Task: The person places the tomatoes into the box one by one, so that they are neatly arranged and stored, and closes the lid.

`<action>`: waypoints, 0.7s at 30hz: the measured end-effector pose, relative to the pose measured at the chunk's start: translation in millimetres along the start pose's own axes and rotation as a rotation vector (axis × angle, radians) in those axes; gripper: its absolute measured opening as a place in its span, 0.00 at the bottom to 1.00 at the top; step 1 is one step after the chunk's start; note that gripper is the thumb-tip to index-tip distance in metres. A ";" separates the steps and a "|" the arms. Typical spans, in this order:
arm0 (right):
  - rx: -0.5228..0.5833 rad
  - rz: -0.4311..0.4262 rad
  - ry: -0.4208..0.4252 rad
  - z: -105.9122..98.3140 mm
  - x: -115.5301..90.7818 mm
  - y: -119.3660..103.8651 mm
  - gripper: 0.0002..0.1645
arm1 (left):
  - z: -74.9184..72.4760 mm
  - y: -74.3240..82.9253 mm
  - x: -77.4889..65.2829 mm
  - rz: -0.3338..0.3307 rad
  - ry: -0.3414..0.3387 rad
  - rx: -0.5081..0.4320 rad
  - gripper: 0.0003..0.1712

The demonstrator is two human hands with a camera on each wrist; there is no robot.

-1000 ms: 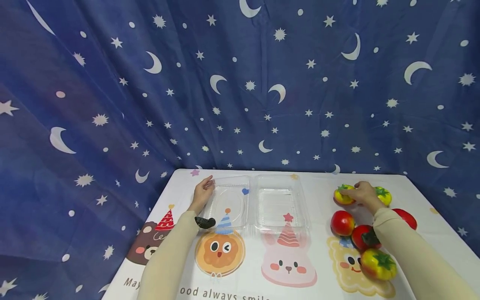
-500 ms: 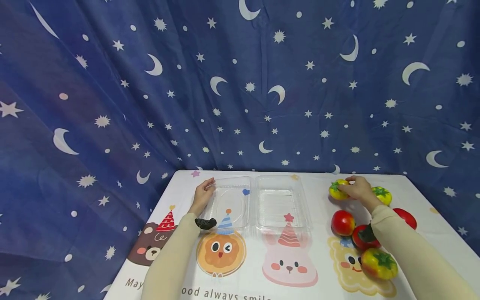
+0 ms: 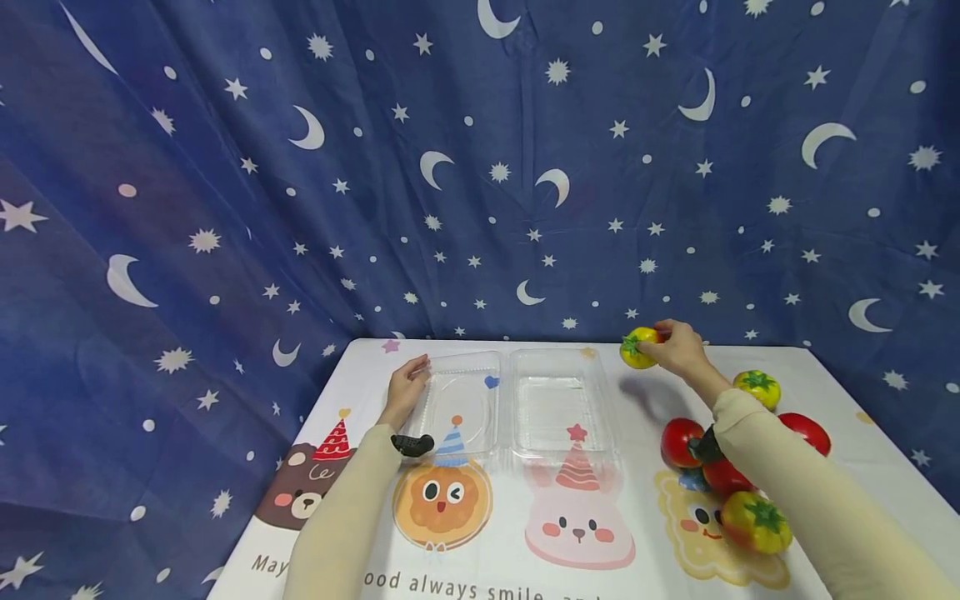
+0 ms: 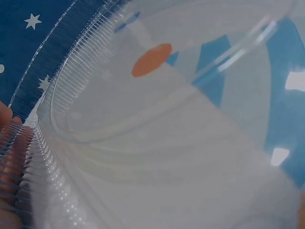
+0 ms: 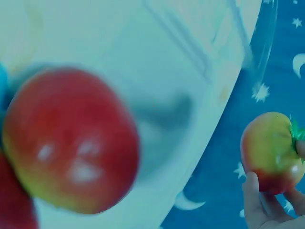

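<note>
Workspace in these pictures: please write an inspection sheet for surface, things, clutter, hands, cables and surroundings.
Surface: white tabletop, printed with cartoons.
Job's things: left clear tray and right clear tray, side by side; yellow-red fruit, raised above the tabletop.
Clutter: five more fruits on the tabletop's right side.
Hands: left hand touches left tray's outer side; right hand grips that fruit.
Cables: nothing seen.
Surroundings: blue curtain with moons and stars.

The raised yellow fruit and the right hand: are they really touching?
Touching: the right wrist view shows fingers of the right hand directly against the raised yellow fruit, no gap.
</note>
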State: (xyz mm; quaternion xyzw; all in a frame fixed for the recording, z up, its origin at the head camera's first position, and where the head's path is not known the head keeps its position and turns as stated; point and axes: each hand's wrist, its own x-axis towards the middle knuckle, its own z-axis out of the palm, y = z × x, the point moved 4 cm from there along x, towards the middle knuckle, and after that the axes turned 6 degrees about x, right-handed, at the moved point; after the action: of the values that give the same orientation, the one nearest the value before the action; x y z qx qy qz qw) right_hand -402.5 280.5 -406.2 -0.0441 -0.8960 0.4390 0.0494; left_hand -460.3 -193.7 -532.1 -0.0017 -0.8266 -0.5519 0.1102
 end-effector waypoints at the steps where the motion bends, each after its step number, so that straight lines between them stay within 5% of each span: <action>1: 0.005 -0.017 0.006 2.9 0.6 -4.9 0.37 | 0.3 0.6 0.0 -0.001 0.004 0.003 0.24; 21: 0.069 -0.207 -0.114 80.0 1.6 -64.6 0.33 | 0.2 2.1 -1.7 -0.021 -0.018 -0.023 0.25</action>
State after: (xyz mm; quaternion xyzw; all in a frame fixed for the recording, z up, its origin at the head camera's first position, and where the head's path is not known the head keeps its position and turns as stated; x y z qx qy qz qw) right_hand -416.6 178.7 -403.8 0.0753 -0.8816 0.4638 0.0447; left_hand -458.5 -192.5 -530.6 0.0008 -0.8212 -0.5624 0.0967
